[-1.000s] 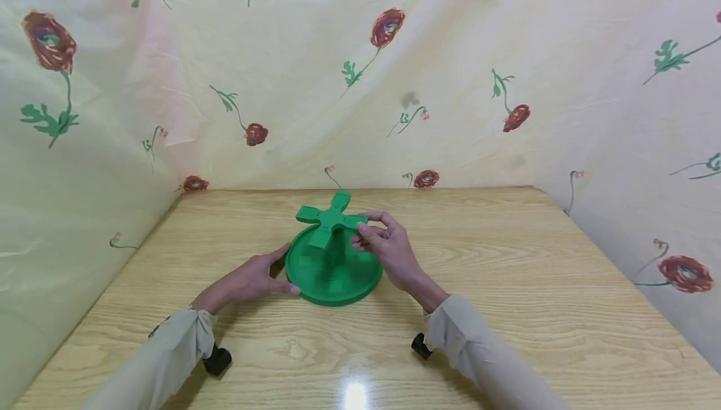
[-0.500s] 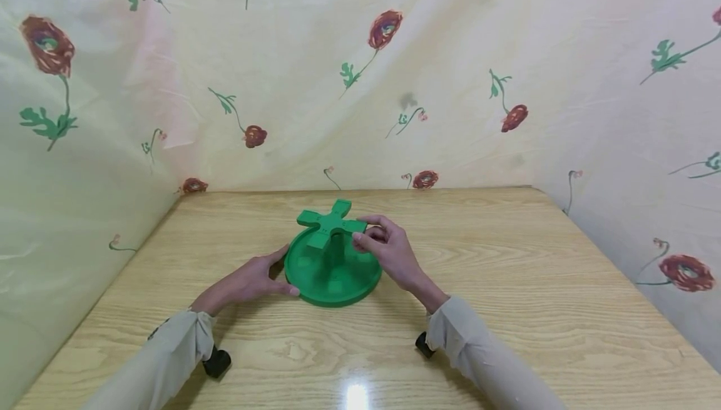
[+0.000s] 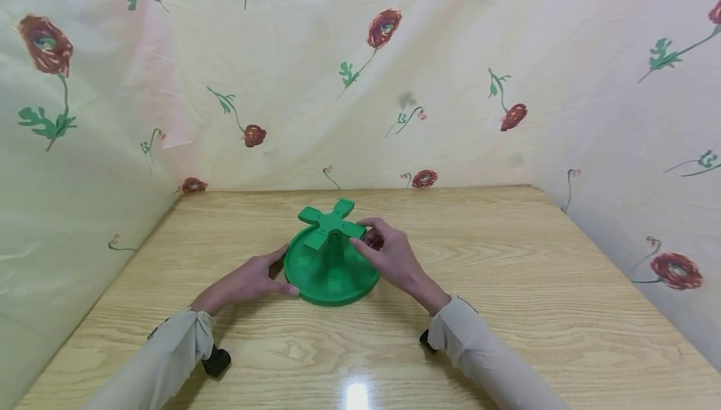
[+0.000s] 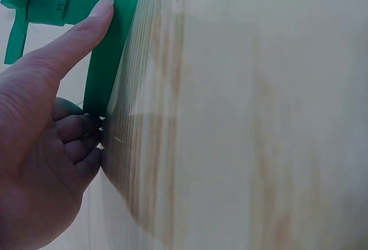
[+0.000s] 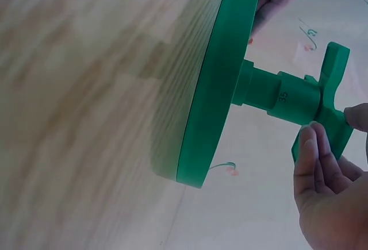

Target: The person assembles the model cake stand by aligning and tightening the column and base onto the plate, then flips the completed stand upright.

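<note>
Wood-grain worktop (image 3: pixel 507 266), flowered cloth (image 3: pixel 450 53): green cross (image 3: pixel 331 223) being turned

Left of the worktop's middle, the green cross is being swung slightly clockwise from its earlier angle, the dish (image 3: pixel 331 302) below apparently being steadied by the spread left hand (image 3: pixel 253 280). The green cross is being pinched by the right hand (image 3: pixel 396 258). "34" and "35" are being shown on the stem (image 5: pixel 299 102).

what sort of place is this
Probably a makeshift indoor work booth: cream flower-printed sheeting rises behind and beside a pale wood-grain table, which bears a round green tray with a four-armed green cross above it.
</note>
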A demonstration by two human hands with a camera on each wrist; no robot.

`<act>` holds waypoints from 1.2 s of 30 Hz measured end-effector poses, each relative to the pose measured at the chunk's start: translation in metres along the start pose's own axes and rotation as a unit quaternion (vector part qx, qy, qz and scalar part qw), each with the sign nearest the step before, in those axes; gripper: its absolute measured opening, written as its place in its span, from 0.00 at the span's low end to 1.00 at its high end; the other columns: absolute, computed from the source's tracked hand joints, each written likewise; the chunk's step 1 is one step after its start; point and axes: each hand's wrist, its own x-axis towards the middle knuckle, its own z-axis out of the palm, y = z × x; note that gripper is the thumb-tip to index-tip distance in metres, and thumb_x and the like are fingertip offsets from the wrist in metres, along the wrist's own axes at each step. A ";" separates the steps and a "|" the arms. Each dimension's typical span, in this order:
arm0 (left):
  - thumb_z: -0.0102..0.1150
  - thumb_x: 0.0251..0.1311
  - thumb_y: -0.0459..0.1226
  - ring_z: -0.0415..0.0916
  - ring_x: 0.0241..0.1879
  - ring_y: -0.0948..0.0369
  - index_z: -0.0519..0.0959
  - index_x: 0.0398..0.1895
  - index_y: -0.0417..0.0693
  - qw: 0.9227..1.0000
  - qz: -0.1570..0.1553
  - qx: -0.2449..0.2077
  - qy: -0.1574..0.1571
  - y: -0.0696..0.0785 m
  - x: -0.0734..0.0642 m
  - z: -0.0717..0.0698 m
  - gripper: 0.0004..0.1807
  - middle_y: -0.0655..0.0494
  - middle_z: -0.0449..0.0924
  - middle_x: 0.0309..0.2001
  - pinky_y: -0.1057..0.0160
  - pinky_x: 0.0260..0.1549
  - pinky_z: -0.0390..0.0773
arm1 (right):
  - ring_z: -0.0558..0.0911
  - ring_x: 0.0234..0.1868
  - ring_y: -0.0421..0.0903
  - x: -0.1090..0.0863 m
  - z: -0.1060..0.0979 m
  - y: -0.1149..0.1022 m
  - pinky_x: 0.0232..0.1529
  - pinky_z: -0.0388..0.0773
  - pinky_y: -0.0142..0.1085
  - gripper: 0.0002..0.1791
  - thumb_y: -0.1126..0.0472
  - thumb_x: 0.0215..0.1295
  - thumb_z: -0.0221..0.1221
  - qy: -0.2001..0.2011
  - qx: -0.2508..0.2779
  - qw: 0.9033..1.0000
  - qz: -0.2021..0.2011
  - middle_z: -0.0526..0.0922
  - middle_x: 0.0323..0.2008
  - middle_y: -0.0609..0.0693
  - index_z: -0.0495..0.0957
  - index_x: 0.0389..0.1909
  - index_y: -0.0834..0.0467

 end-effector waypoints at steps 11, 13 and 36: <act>0.74 0.59 0.55 0.53 0.76 0.37 0.49 0.81 0.31 1.000 -0.006 0.004 0.001 0.001 0.000 -0.001 0.61 0.30 0.56 0.76 0.35 0.71 0.56 | 0.77 0.25 0.40 -0.004 0.001 -0.002 0.27 0.77 0.32 0.18 0.67 0.66 0.70 -0.008 -0.055 0.997 -0.061 0.80 0.27 0.47 0.78 0.53 0.68; 0.74 0.59 0.55 0.53 0.76 0.37 0.49 0.81 0.31 1.000 -0.006 0.006 0.001 0.001 0.000 -0.001 0.61 0.30 0.56 0.76 0.35 0.70 0.57 | 0.78 0.26 0.40 -0.005 0.002 -0.003 0.27 0.77 0.31 0.18 0.67 0.65 0.70 -0.008 -0.067 0.995 -0.073 0.80 0.26 0.47 0.78 0.53 0.68; 0.74 0.60 0.54 0.52 0.76 0.37 0.48 0.81 0.32 1.000 -0.009 -0.006 0.000 0.001 0.000 0.000 0.60 0.32 0.56 0.77 0.36 0.70 0.57 | 0.74 0.23 0.40 -0.012 0.020 -0.025 0.25 0.76 0.29 0.18 0.63 0.65 0.72 0.008 -0.181 0.975 -0.128 0.78 0.24 0.47 0.80 0.50 0.70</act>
